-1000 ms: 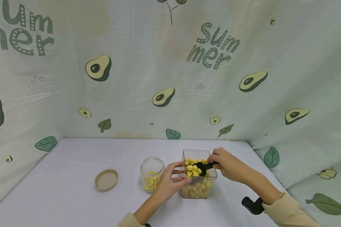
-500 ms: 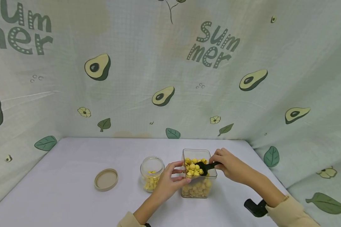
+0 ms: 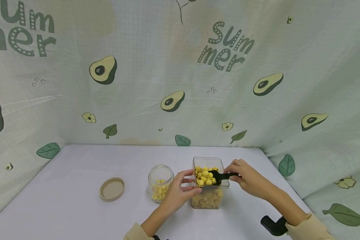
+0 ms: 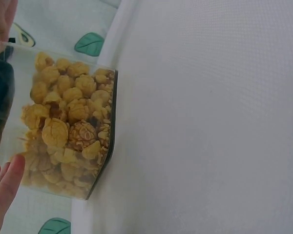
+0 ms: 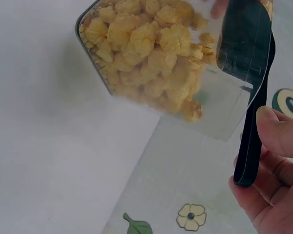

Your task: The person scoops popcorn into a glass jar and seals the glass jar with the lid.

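A clear square container (image 3: pixel 208 161) of yellow popcorn (image 4: pixel 68 112) stands on the table. My left hand (image 3: pixel 180 190) steadies it, fingers along its left side and thumb at the front near the rim. Inside its upper part is a black scoop (image 5: pixel 244 41), heaped with popcorn (image 3: pixel 205 178). My right hand (image 3: pixel 246 177) pinches the scoop's handle (image 5: pixel 252 141) between thumb and fingers, just right of the rim. Left of the container, close by my left hand, an open round glass jar (image 3: pixel 161 175) holds some popcorn; the hand partly covers it.
A beige round lid (image 3: pixel 112 190) lies on the white tabletop (image 3: pixel 63 206), left of the jar. Behind the table hangs a cloth (image 3: pixel 138 66) printed with avocados and leaves. A black device (image 3: pixel 274 226) sits at my right wrist.
My right hand and the scoop have shifted slightly to the right, and the handle lies flatter. The popcorn on the scoop moved with it. My left hand, container, jar and lid stay put.
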`<state>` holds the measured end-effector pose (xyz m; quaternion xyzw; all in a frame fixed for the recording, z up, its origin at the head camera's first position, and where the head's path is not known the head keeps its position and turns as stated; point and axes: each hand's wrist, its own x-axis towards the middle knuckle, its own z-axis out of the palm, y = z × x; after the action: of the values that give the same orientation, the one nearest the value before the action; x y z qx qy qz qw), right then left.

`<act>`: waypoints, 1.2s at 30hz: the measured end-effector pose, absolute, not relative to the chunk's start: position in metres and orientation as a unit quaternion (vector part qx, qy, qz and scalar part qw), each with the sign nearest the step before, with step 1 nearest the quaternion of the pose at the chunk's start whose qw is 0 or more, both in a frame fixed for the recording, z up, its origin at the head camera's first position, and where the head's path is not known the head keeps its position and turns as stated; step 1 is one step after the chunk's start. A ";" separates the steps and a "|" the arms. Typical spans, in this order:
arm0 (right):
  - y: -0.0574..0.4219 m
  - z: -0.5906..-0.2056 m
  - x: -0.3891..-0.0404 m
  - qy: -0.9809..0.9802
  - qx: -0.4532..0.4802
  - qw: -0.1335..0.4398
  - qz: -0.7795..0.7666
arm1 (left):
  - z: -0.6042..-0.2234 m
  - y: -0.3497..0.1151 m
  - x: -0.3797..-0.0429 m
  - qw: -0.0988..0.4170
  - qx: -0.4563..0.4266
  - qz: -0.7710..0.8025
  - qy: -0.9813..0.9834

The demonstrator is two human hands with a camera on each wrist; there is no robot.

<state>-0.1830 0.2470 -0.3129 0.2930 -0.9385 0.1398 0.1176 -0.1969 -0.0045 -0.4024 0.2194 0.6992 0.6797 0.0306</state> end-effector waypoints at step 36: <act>0.254 -0.325 -0.179 -0.921 0.287 0.167 0.206 | -0.401 -0.004 -0.195 0.030 0.214 0.684 0.696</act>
<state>-0.1793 0.2536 -0.3255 0.2866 -0.9206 0.2062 0.1670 -0.1953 -0.0039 -0.4010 0.2140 0.6964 0.6843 0.0303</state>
